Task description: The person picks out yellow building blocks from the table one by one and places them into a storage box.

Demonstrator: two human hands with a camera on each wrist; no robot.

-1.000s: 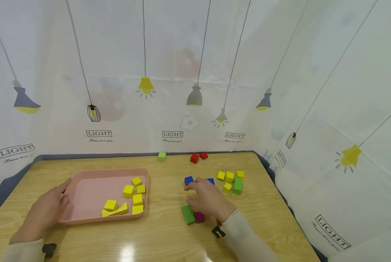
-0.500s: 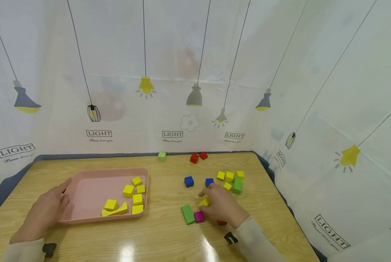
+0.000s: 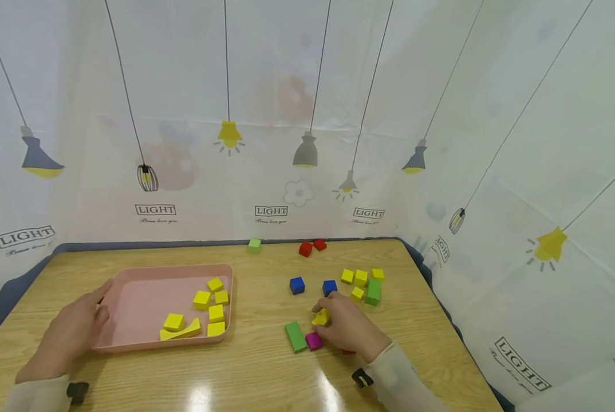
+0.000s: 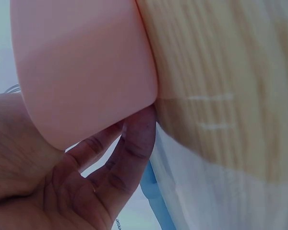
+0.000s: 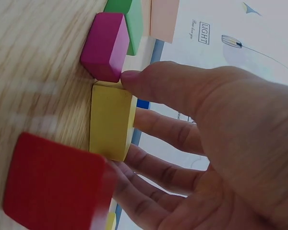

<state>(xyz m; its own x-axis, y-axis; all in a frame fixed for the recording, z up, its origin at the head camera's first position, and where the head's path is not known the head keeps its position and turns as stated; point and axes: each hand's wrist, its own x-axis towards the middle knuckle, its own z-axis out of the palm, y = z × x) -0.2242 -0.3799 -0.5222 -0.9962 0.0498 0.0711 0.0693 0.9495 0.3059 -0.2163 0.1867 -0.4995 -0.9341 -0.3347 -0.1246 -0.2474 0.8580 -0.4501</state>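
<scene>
My left hand (image 3: 78,320) holds the left side of a pink tray (image 3: 163,268). In the left wrist view, curled fingers of the left hand (image 4: 120,167) meet the lower corner of the tray wall (image 4: 86,72). My right hand (image 3: 351,326) pinches a yellow block (image 3: 321,317) on the table. The right wrist view has the thumb at one end of this yellow block (image 5: 110,122) and fingers at its far side. Close by are a magenta cube (image 3: 314,341), a green block (image 3: 295,336) and a red block (image 5: 57,182), which the hand mostly covers in the head view.
Several yellow blocks (image 3: 216,313) lie in the tray's right part. Beyond my right hand are two blue cubes (image 3: 297,285), several yellow cubes (image 3: 361,278) and another green block (image 3: 373,292). A light green cube (image 3: 254,246) and two red blocks (image 3: 306,249) sit by the back edge.
My right hand has moved from over the blue cubes back toward me and right, uncovering them, and its fingers have come around the yellow block. The left hand and tray have stayed put.
</scene>
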